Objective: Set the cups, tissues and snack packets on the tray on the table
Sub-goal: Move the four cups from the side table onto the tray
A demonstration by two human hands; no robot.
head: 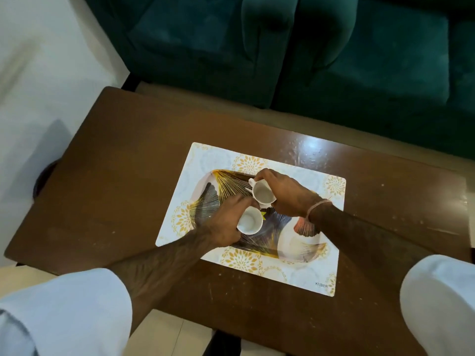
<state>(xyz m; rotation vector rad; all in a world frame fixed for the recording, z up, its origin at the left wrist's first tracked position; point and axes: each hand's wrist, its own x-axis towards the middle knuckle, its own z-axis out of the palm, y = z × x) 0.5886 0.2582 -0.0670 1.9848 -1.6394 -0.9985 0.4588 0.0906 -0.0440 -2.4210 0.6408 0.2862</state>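
A patterned tray (300, 242) with gold and dark leaf print lies on a white placemat (303, 273) on the brown table (123, 176). My left hand (223, 222) grips a white cup (249, 222) over the tray's middle. Just beyond it, my right hand (285, 194) grips a second white cup (262, 192), its handle pointing left. Both cups look empty and stand close together, nearly touching. No tissues or snack packets are in sight.
Dark green sofas (334, 60) stand behind the table's far edge. A white wall or cloth (38, 86) fills the left side. Pale floor tiles (167, 335) show under the table's near edge.
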